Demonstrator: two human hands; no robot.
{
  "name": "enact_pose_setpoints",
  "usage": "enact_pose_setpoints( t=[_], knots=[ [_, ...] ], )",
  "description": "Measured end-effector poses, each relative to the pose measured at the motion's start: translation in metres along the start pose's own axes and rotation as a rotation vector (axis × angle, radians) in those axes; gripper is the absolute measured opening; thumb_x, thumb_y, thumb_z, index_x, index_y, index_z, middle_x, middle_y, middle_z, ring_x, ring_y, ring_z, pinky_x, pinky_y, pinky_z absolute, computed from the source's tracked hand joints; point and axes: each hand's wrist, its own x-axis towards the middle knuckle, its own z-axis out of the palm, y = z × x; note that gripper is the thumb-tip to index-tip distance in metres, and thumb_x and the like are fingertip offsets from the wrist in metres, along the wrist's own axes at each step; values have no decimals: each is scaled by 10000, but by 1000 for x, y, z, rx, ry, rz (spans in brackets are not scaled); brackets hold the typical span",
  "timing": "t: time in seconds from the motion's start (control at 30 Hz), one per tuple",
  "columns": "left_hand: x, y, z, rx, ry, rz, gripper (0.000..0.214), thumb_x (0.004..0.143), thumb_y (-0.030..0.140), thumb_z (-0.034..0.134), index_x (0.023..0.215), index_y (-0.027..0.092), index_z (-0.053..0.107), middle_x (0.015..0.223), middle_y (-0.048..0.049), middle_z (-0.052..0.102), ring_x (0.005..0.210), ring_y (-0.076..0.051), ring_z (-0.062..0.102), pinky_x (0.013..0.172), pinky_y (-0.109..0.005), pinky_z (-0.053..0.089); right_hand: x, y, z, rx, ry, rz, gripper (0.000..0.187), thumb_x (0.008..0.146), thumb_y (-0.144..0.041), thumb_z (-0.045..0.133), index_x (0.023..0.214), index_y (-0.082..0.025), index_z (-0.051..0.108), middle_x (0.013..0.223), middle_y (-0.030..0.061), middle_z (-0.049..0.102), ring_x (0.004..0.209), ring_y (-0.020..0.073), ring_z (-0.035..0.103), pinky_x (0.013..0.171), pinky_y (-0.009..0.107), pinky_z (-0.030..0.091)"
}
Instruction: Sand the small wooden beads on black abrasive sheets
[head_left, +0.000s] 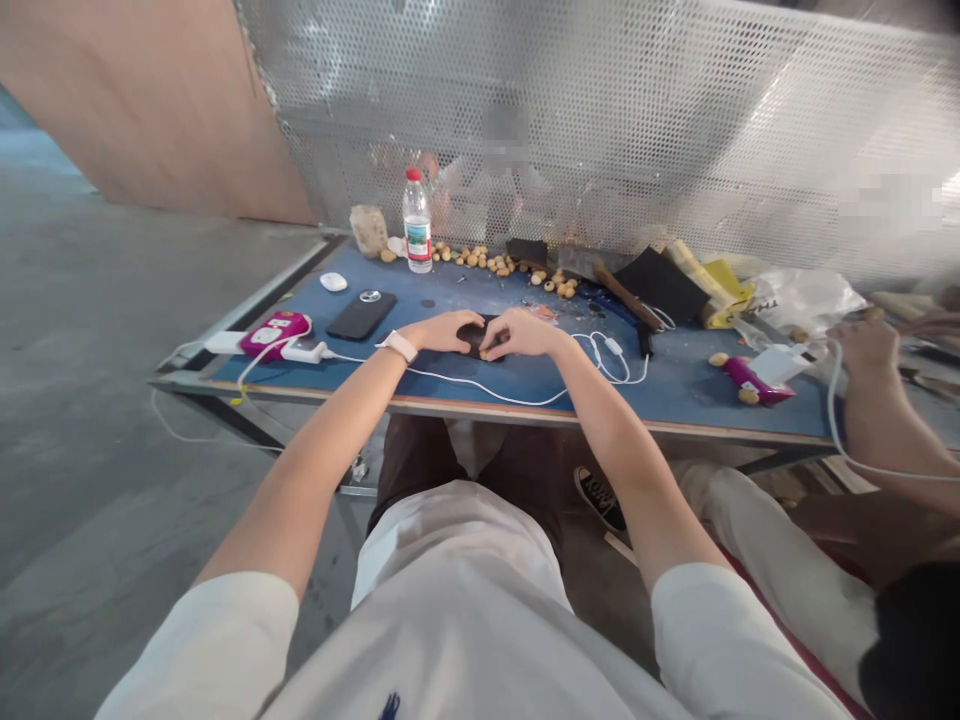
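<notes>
My left hand (448, 331) rests at the front middle of the table, with a pale band on its wrist. Its fingers and thumb curve around the left edge of a dark flat piece (472, 338). From the other side my right hand (523, 333) reaches over the same piece, fingertips and thumb brought together low on it. Whatever sits in that pinch is too small to make out. A white cable (495, 393) runs along the table just in front of both hands. To the left lies a black phone (361, 316).
Behind my hands stand a water bottle (418, 225) and several small yellowish round pieces (487, 262). A purple power strip (276, 333) lies left, another purple block (756, 382) right. A hammer (626, 300) lies at the back. Another person's hand (866, 350) is at far right.
</notes>
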Motion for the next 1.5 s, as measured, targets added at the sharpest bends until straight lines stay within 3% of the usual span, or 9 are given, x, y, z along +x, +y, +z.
enact_pose_setpoints(
  t=[0.1,0.33,0.53,0.77,1.0,1.2,1.27,1.4,1.5],
  knots=[
    [0,2,0,5,-5,-14,812,970,314,864,1765,191,750,1930,-203,705,1786,-406,703,1542,-531,528,-6,1,-8,4,-52,45,330,898,-524,1056,1055,-233,1055,707,-14,779,649,177,609,759,359,413],
    [-3,4,-3,-25,2,32,754,971,329,869,1715,237,790,1865,-158,769,1723,-418,755,1483,-542,591,12,-7,11,-12,72,-93,224,869,-419,985,991,-242,1045,908,29,905,814,205,674,832,361,450],
    [-1,3,-2,-7,-4,-9,805,969,326,837,1759,197,759,1938,-193,702,1783,-412,704,1548,-546,523,-8,0,-9,-32,8,9,343,856,-524,1042,1019,-222,1043,705,-17,745,709,184,587,768,369,380],
    [0,3,-4,-11,-3,31,727,960,339,851,1678,232,815,1871,-151,762,1730,-413,745,1496,-525,574,9,-1,13,-29,137,-44,295,861,-446,997,1053,-229,1047,947,38,910,788,194,633,803,363,431],
    [4,-2,1,-7,-6,-17,853,955,359,836,1789,202,753,1951,-173,691,1792,-402,690,1547,-512,521,-8,5,-9,-41,10,-25,316,844,-495,1054,1034,-243,1062,851,24,872,775,205,642,785,371,428],
    [2,-2,-1,-13,-11,-6,838,957,378,868,1779,241,774,1934,-144,707,1782,-416,693,1538,-509,521,8,2,9,-32,134,-80,262,879,-424,1004,1048,-233,1065,1103,88,965,933,249,756,882,384,507],
    [2,-3,-1,-14,-9,1,836,959,384,868,1779,250,772,1931,-141,710,1778,-417,697,1539,-518,519,8,1,9,-29,123,-81,264,883,-424,1009,1059,-235,1065,1052,73,953,899,239,743,869,381,503],
    [4,-7,2,-10,-4,-2,845,956,378,857,1780,217,761,1937,-168,704,1782,-405,694,1546,-515,514,-7,4,-9,-12,-61,29,335,909,-510,1051,1110,-244,1068,697,-12,792,660,189,624,744,371,431],
    [5,-7,3,-12,4,-11,873,944,370,865,1791,192,750,1942,-192,694,1788,-412,687,1554,-518,506,-12,7,-12,-35,-46,17,340,915,-537,1067,1102,-253,1066,741,-4,824,681,192,642,754,369,433]
  ],
)
